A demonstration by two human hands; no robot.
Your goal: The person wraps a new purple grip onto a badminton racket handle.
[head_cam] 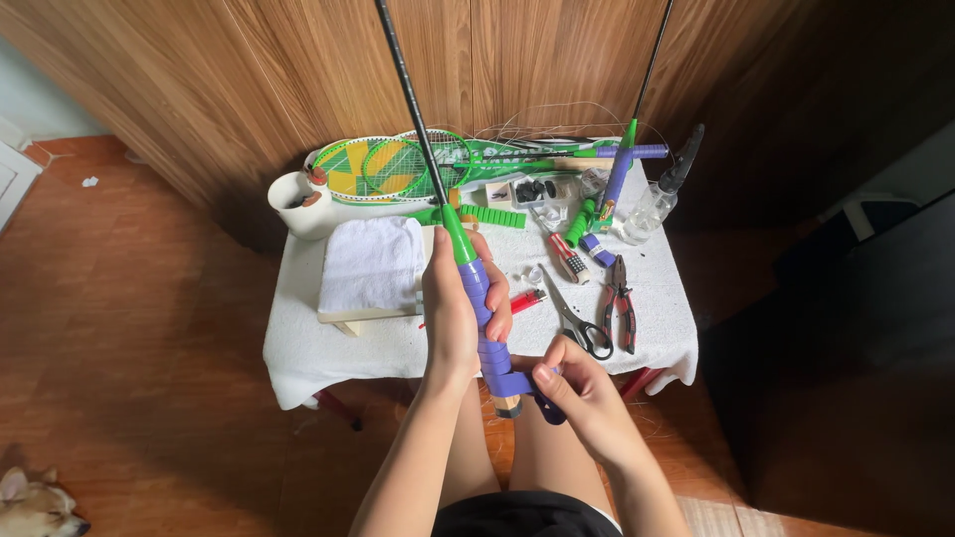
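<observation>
Left hand (453, 303) fingers wrapped tight around purple-taped racket handle (484, 313), held upright over the near table edge; right hand (582, 393) fingertips pinching loose purple grip tape (532, 393) at the handle's butt; black shaft rising out of view. Beyond, on white-clothed table (398, 353): red lighter (527, 299), scissors (579, 320), red-handled pliers (621, 303), folded white towel (372, 265), green-and-yellow rackets (388, 167), white cup (295, 204), clear spray bottle (657, 194); no legible labels.

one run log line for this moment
left hand: grips purple-wrapped racket handle | right hand: pulls purple grip tape at butt | scissors on white-clothed table
</observation>
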